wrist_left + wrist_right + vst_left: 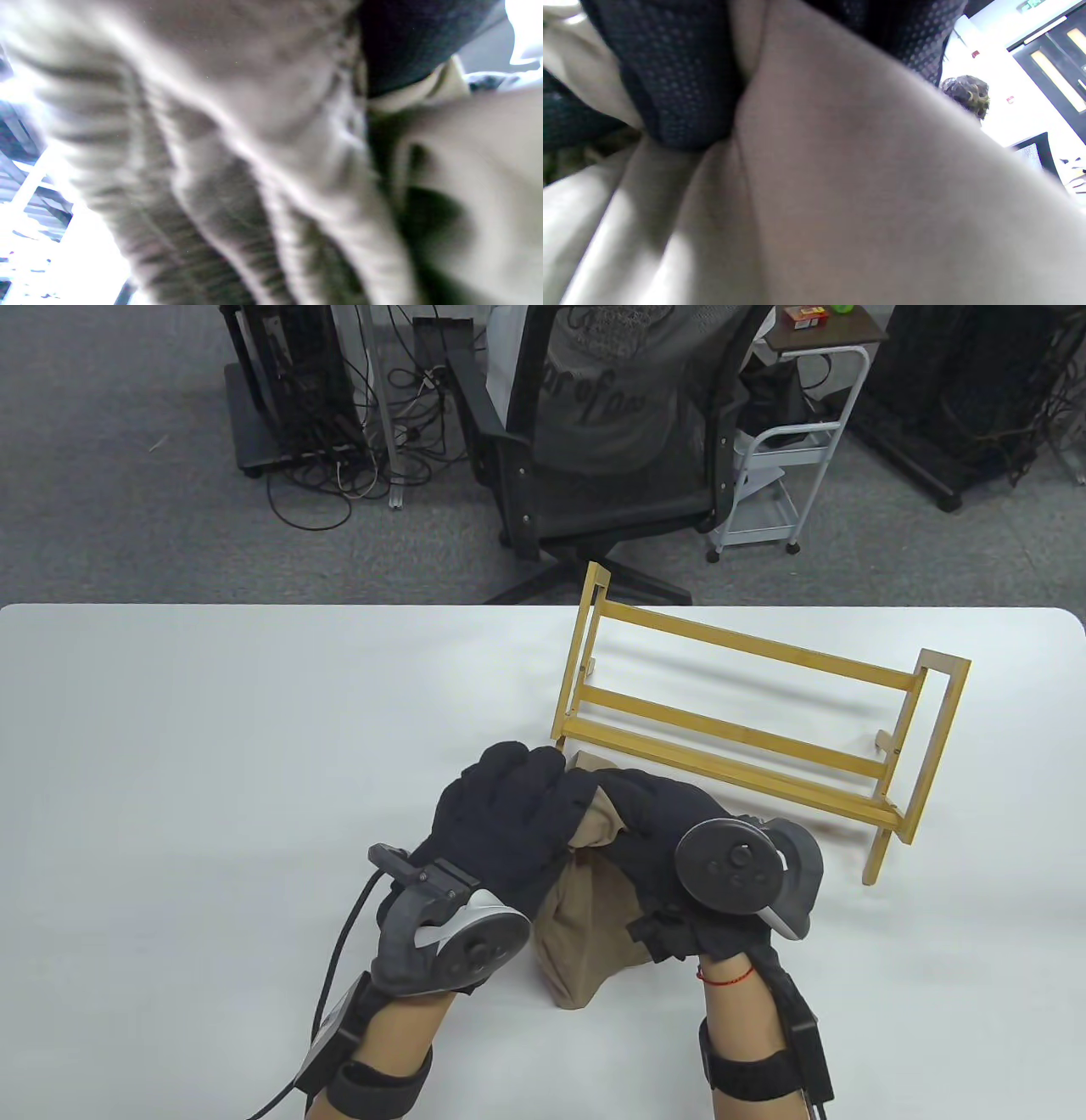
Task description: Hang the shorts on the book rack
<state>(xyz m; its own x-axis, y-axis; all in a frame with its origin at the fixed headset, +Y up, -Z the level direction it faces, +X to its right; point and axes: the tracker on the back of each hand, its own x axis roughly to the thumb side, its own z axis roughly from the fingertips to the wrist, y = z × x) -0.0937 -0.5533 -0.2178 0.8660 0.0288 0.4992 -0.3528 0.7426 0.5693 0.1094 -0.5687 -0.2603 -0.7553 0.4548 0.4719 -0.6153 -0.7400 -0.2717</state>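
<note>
Tan shorts [585, 925] are bunched between my two gloved hands, raised off the white table [212, 729] with the lower part hanging down. My left hand [509, 814] grips the shorts from the left. My right hand [645, 823] grips them from the right. The bamboo book rack [747, 729] stands just beyond and to the right of the hands. In the left wrist view the ribbed waistband [233, 178] fills the frame, blurred. In the right wrist view the tan cloth [861, 190] is pinched under my dark gloved fingers [678, 84].
A black office chair [611, 432] stands behind the table's far edge. A white trolley [789, 475] stands to its right. Cables and black equipment stands lie on the floor at the back.
</note>
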